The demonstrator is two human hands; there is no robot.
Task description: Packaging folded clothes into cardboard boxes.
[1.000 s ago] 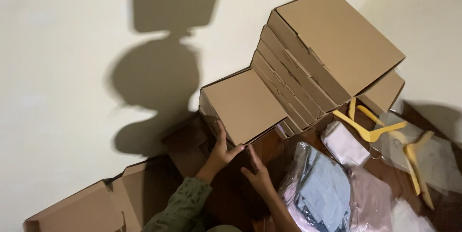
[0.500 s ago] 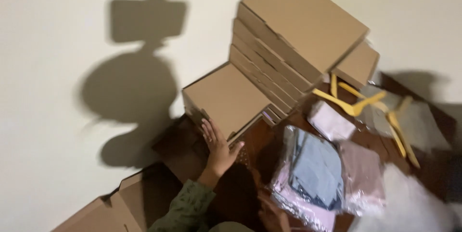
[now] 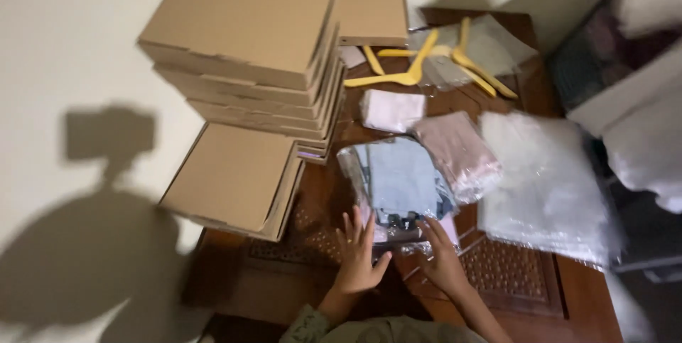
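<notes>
Wooden table (image 3: 568, 300): one dark carved surface bearing everything below, set against a pale wall.

Stack of cardboard boxes (image 3: 249, 37): about five flat brown boxes piled at the rear left; the exact count is blurred at the lower layers.

Single cardboard box (image 3: 231, 176): one more flat box, lying in front of the stack and overhanging the table's left edge.

Small cardboard box (image 3: 371, 12): one, behind the stack to its right.

Clear plastic bags (image 3: 547, 186): one loose heap at the right; the number of bags cannot be told.

Bagged blue garment (image 3: 399, 179): one folded grey-blue piece in a clear wrapper, centre of the table, just ahead of both hands.

Bagged pink garment (image 3: 455, 147): one, touching the blue garment's right side.

White packet (image 3: 391, 110): one, behind the blue garment.

Yellow hangers (image 3: 426, 62): three or so, crossed over one another at the rear; overlap hides the exact number.

Left hand (image 3: 357, 252): fingers spread wide, flat, at the near edge of the blue garment's wrapper, holding nothing.

Right hand (image 3: 442, 254): fingers loosely extended, tips touching the same wrapper edge, gripping nothing.
</notes>
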